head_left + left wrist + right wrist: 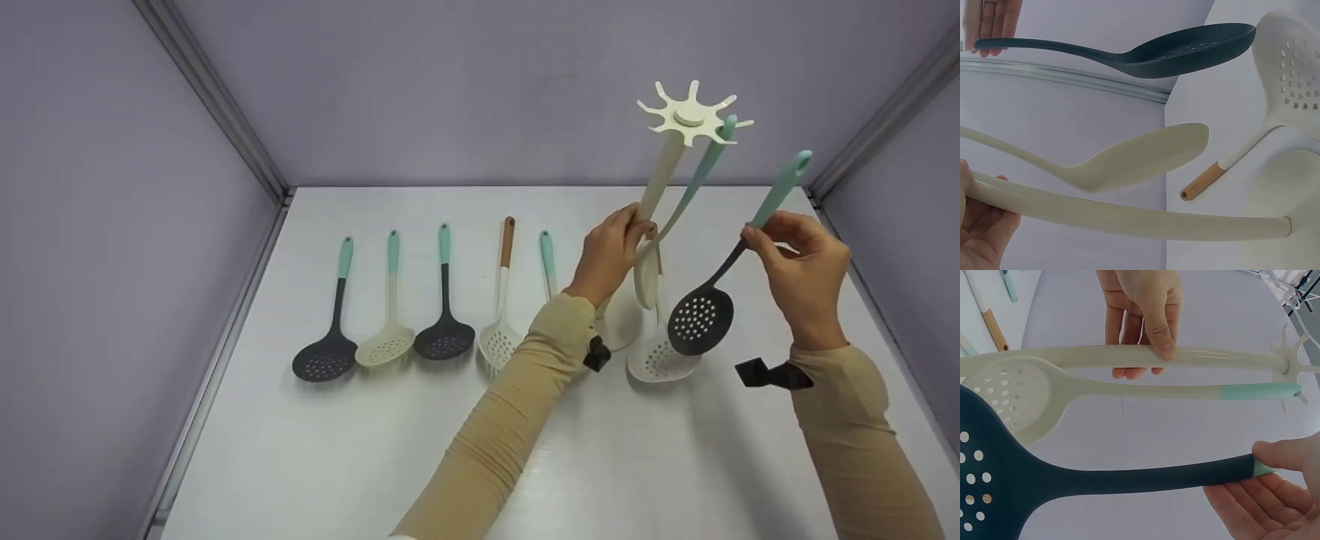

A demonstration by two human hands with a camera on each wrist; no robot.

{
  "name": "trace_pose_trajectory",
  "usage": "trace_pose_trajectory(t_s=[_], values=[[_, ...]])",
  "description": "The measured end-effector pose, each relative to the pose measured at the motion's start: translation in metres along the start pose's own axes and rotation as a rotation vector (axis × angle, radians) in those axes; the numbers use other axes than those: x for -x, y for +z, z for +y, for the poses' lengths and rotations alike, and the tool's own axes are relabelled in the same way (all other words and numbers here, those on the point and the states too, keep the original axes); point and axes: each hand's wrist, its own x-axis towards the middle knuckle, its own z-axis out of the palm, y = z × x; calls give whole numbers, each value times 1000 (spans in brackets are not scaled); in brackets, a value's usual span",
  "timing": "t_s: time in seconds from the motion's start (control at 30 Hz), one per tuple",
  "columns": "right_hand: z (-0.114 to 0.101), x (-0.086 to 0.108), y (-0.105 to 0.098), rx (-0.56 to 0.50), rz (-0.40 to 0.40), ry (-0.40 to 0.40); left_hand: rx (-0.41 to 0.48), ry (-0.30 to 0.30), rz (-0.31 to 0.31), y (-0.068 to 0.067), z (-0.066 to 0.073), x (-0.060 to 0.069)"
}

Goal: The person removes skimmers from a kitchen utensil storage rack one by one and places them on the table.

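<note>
My left hand point(609, 251) grips the cream post point(660, 176) of an upright utensil stand. Its star-shaped top point(690, 120) has several hooked arms, and its round base point(621, 322) is partly hidden. From one arm hangs a cream skimmer with a mint handle point(703, 172); its perforated head shows in the right wrist view. To the right of the stand, my right hand point(810, 266) pinches a dark skimmer point(1117, 482) near where its mint handle meets the dark shaft. That skimmer is held above the table, head down, apart from the stand.
On the white table point(300, 457), several skimmers lie in a row: a dark one point(334, 341), a cream one point(392, 330), another dark one point(445, 326) and a white one with a wooden handle point(507, 247). A mint handle point(547, 255) shows behind my left arm. Another white skimmer point(1275, 107) lies beside the base.
</note>
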Motion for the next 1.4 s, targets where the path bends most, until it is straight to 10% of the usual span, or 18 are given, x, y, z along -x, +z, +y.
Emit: trace_pose_trajectory(t_s=[1.4], values=[[21, -8, -21, 64, 34, 96, -6, 8, -9, 0, -2, 0]])
